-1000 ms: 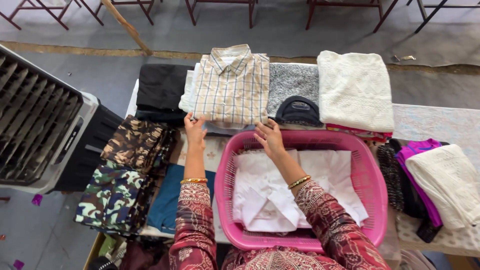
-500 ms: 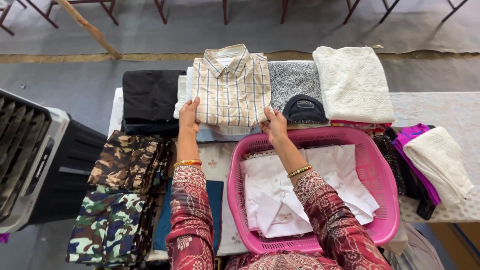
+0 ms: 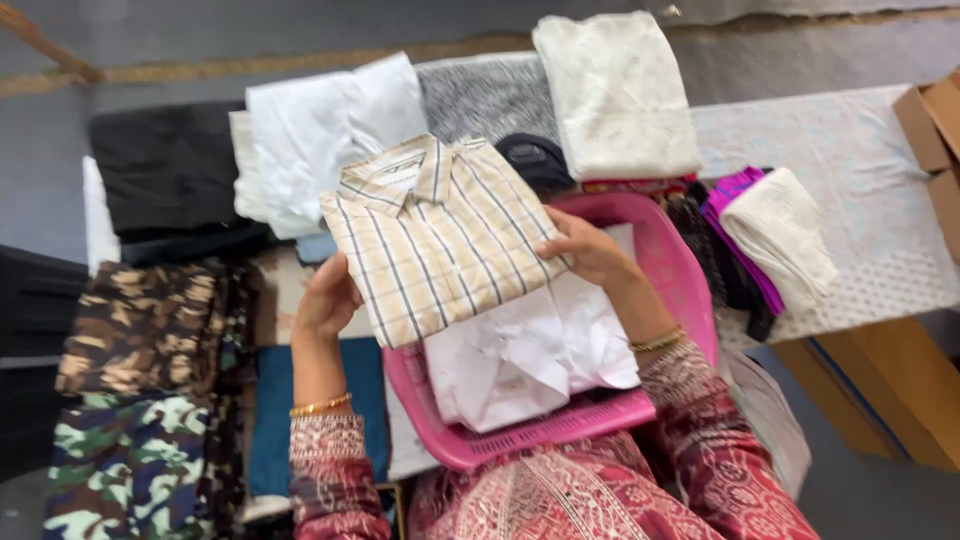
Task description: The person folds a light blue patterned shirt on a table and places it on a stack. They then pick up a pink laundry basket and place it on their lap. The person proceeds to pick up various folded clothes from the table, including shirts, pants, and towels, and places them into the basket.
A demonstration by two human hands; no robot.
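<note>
The person is holding a folded checked shirt (image 3: 440, 235) up between both hands, lifted clear of the table and tilted over the pink laundry basket (image 3: 690, 290). The left hand (image 3: 325, 300) is gripping the shirt's lower left edge, fingers tucked behind the cloth; the right hand (image 3: 585, 245) is clasping the opposite edge, thumb on top. Directly beneath the grip, crumpled white cloth (image 3: 530, 355) is lying inside the basket. Just beyond the shirt's collar a white folded garment (image 3: 320, 130) is sitting on the table, with a grey knit piece (image 3: 485, 95) and a cream folded top (image 3: 615, 90) beside it. Out past the left hand, camouflage trousers (image 3: 135, 390) are lying flat, well apart from the shirt.
</note>
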